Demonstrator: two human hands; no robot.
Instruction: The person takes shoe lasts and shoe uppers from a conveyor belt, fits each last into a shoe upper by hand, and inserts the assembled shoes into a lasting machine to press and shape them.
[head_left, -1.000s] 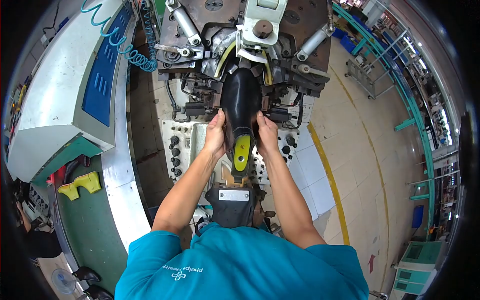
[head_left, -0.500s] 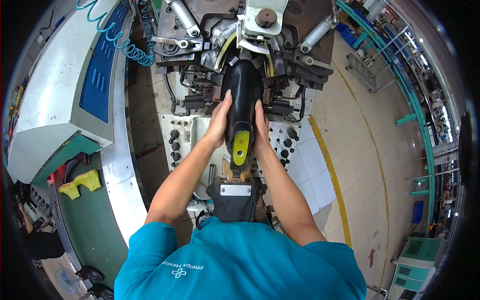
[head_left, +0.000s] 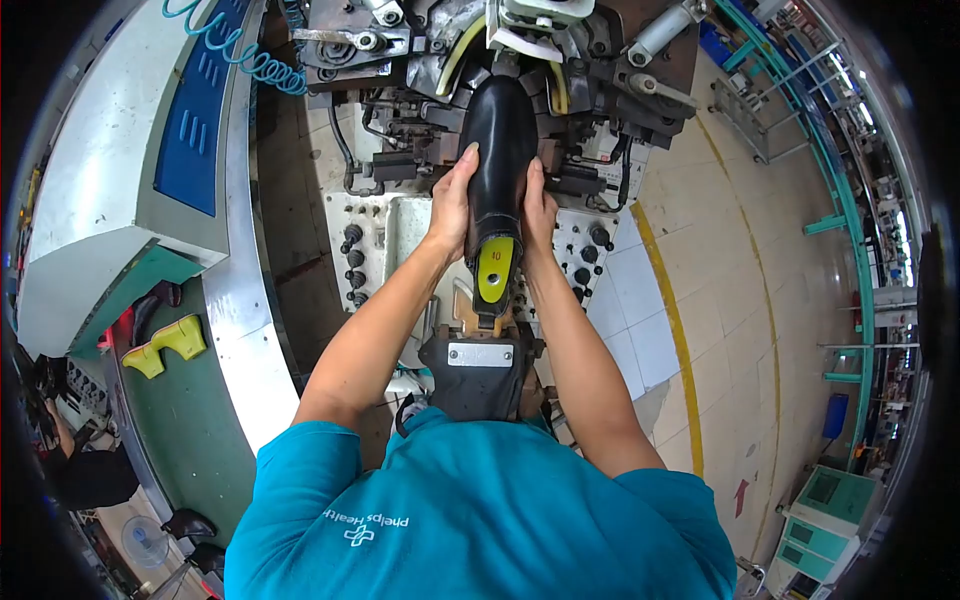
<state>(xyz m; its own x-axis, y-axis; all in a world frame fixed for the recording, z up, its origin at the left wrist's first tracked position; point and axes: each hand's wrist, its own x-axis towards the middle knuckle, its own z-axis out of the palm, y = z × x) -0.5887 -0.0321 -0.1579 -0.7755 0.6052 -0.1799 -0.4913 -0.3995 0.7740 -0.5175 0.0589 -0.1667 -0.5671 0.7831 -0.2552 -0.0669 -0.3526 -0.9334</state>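
Note:
A black leather shoe upper [head_left: 500, 140] is stretched over a yellow-green shoe last [head_left: 494, 268] marked with a 10. It lies lengthwise, toe pointing away from me against the shoe-lasting machine [head_left: 640, 90]. My left hand [head_left: 455, 200] is closed on its left side, thumb along the edge. On the other side, my right hand [head_left: 538, 210] presses against the upper, with its lower fingers partly hidden. Under the heel end is a tan and black support [head_left: 478, 360] with a metal plate.
Knobbed control panels [head_left: 355, 265] flank the shoe. At left stand a white and blue machine [head_left: 120, 130] and a green conveyor [head_left: 190, 430] with yellow-green lasts [head_left: 165, 345] on it. Coiled teal hose [head_left: 260, 70] hangs at upper left. A yellow floor line [head_left: 665, 320] runs at right.
The view has shifted, so the machine sits higher and slightly right in the picture. The shoe upper and both hands appear further up too, with the same grip.

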